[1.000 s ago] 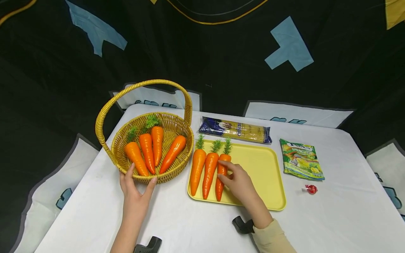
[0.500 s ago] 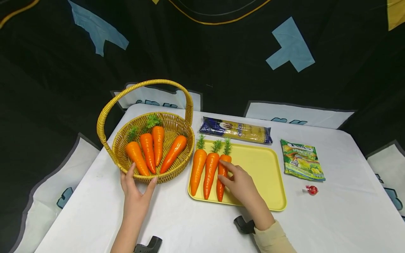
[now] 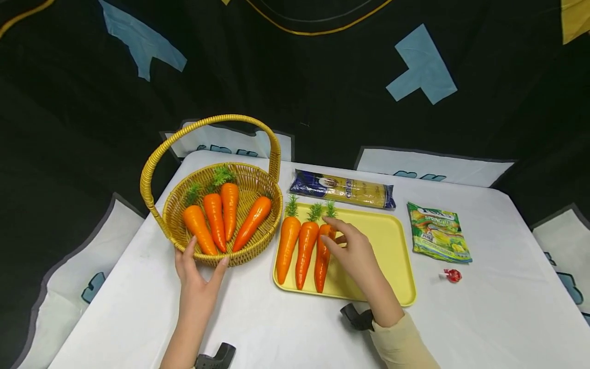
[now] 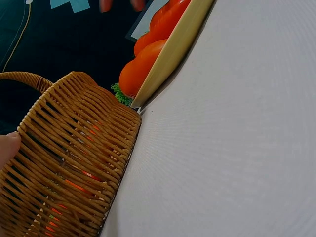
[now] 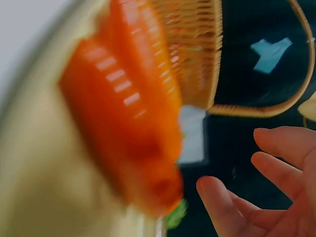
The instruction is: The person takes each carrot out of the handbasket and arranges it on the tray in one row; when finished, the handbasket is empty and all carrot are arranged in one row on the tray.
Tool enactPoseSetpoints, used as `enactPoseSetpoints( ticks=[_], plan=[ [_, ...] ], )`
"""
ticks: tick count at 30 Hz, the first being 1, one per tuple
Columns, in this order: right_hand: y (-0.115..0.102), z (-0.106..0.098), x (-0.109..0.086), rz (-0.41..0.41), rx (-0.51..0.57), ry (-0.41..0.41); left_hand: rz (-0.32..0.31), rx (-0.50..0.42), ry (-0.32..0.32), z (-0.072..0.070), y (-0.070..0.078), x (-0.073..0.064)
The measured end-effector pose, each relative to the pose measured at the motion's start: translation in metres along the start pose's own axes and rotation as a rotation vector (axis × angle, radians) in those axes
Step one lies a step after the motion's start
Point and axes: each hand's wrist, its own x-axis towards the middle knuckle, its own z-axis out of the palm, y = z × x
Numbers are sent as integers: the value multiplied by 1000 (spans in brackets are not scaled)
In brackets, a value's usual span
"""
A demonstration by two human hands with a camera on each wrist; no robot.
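Note:
In the head view, my left hand [image 3: 195,287] touches the near rim of the wicker basket [image 3: 258,249], thumb and fingers spread. One fingertip [image 4: 9,145] shows on that rim in the left wrist view. Several orange carrots [image 3: 252,224] with green tops lie in the basket. Over the yellow tray [image 3: 369,241] is my right hand [image 3: 357,251], thumb and fingers apart. It is nearest the rightmost carrot [image 3: 322,264] of three and partly covers it. In the right wrist view a gap separates the fingers from the blurred carrots [image 5: 123,113].
A blue and yellow pasta packet [image 3: 343,189] lies behind the tray. Right of the tray are a green soup packet [image 3: 439,233] and a red lollipop [image 3: 454,275]. The basket's tall handle [image 3: 221,120] arches over it. A dark curtain [image 3: 295,87] hangs behind the table.
My right hand has lifted off the rightmost carrot and shifted slightly up and right, its fingers opening wider. The left hand and basket stay in place.

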Motion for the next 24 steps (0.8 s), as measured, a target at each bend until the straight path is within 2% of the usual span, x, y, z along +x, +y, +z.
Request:
enactPoseSetpoints(
  ticks=[4, 8, 15, 19, 24],
  plan=[
    [-24, 2, 14, -1, 109, -66, -11, 0, 2, -1, 0, -1],
    [-51, 9, 31, -52, 94, -130, -11, -8, 4, -2, -1, -1],
    [-87, 40, 61, -225, -86, -249, 8, -12, 11, 0, -3, 0],
    [-98, 60, 75, -249, -202, -300, 21, -11, 18, 1, -3, 0],
    [-106, 79, 87, -231, -356, -345, 27, -8, 20, 1, -2, 0]
  ],
)
